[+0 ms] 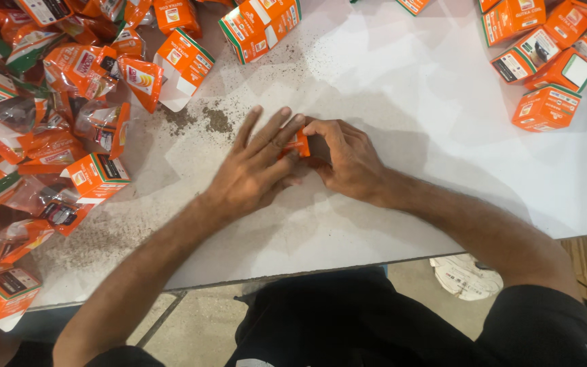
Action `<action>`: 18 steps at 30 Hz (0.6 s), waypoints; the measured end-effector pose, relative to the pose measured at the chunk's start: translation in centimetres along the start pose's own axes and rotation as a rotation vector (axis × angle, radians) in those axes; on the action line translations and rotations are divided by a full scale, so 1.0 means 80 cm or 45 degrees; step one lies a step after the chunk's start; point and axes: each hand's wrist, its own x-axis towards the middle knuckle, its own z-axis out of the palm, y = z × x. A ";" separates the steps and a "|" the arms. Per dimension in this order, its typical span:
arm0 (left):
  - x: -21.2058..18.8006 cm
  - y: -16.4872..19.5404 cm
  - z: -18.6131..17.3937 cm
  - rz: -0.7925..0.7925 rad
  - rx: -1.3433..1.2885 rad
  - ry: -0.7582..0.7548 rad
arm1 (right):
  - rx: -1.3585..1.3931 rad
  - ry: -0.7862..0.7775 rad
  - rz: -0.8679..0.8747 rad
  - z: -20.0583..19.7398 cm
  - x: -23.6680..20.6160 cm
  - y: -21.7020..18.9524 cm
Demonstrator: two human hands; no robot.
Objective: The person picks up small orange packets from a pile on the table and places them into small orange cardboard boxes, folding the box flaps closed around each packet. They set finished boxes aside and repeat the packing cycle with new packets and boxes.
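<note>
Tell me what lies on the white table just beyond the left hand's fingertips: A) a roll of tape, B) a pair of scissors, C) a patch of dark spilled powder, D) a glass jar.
C: a patch of dark spilled powder lies on the white table just beyond the left hand, which presses a small orange packet together with the right hand.

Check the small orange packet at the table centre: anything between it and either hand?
Nothing visible. Both hands are already on the small orange packet: the left hand lies flat over it, and the right hand grips its right end. The loose pouches and boxes lie off to the sides.
</note>
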 end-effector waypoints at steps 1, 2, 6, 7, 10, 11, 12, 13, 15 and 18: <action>-0.003 -0.012 -0.008 -0.003 0.029 0.013 | -0.014 0.002 -0.017 -0.006 0.005 0.002; -0.004 -0.024 -0.015 -0.004 0.056 0.023 | -0.131 0.111 0.016 -0.012 0.011 0.005; 0.000 -0.087 -0.057 -0.520 0.687 0.269 | -0.489 0.330 -0.019 -0.025 0.028 0.012; 0.006 -0.094 -0.060 -0.514 0.692 0.240 | -0.396 0.304 -0.102 -0.019 0.030 0.009; 0.023 -0.076 -0.055 -0.408 0.697 0.150 | 0.035 0.138 -0.111 0.000 0.025 -0.002; 0.028 -0.058 -0.048 -0.303 0.689 0.115 | 0.200 0.071 -0.068 0.005 0.024 -0.004; 0.030 -0.040 -0.042 -0.127 0.567 0.074 | 0.280 -0.055 0.056 0.008 0.023 -0.006; 0.032 -0.025 -0.040 0.048 0.445 0.038 | 0.357 -0.184 0.177 0.010 0.023 -0.006; 0.027 -0.015 -0.046 0.039 0.345 0.038 | 0.428 -0.320 0.357 0.010 0.025 -0.006; 0.007 -0.050 -0.078 -0.237 0.616 0.162 | 0.483 -0.254 0.421 0.009 0.025 -0.008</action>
